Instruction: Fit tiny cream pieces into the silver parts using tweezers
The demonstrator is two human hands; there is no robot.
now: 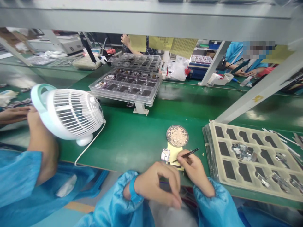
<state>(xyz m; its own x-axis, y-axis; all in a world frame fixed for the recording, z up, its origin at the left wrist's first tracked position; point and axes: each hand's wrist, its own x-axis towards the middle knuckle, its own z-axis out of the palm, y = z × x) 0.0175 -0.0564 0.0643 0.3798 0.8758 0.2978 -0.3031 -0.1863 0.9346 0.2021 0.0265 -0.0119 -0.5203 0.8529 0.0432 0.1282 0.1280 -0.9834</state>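
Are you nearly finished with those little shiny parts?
Can't tell exactly. Looks done, maybe: shiny parts in the cream tray. In hand: a dark slim tool, in the right hand, over the yellow pad; the left hand is blurred. Perhaps left: the square part beside the pad.

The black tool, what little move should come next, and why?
Maybe the left hand should come up and steady the small part. No hand is on it, and it sits at the edge of the yellow paper, where the black tool in the right hand already points.
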